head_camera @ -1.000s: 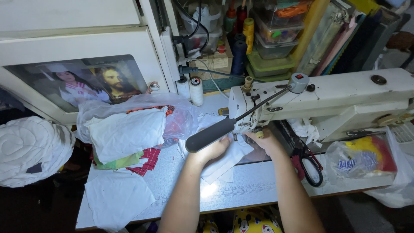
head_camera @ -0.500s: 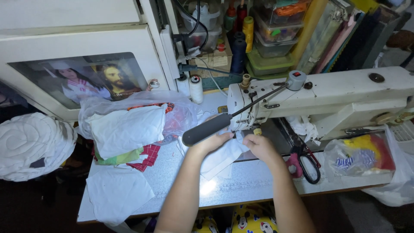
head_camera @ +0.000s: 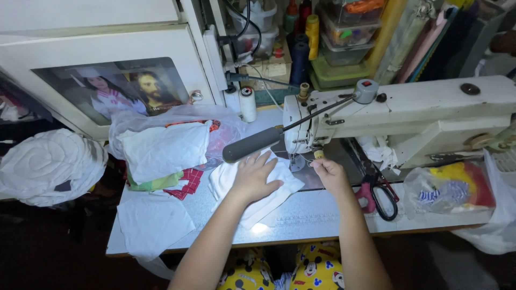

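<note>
A folded white cloth [head_camera: 257, 188] is pressed flat on the counter [head_camera: 322, 207] by the left hand [head_camera: 257, 177], palm down and fingers spread, just left of the needle of the sewing machine [head_camera: 408, 115]. The right hand [head_camera: 329, 174] is pinched shut, seemingly on a thread near the needle, so threading or positioning is judged to be in hand. The thread itself and the needle point are hard to make out, and steady guiding of the cloth would be called for next.
</note>
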